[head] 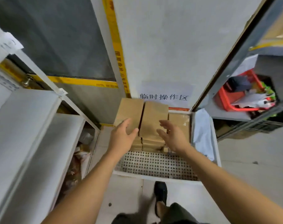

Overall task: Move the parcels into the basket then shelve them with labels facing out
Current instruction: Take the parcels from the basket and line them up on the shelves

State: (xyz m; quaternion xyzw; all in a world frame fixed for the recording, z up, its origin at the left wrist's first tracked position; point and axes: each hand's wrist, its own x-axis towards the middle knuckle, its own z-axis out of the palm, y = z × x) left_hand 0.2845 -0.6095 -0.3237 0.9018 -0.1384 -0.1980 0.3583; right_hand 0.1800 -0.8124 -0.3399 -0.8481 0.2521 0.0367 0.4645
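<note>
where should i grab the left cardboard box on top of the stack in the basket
Take the left cardboard box by its outer left face and near edge, coming from above and the left with the left hand. Its right face sits close against the neighbouring box, leaving only a thin gap, so fingers probably won't fit between them.

Both my bare forearms reach forward and down toward the stack of brown boxes (142, 117). My left hand (121, 136) rests on the left top box, fingers laid over its near face and thumb spread right. My right hand (171, 135) hovers just right of the stack's near edge (palm turned inward), fingers loosely spread and slightly bent, gripping nothing.
</note>
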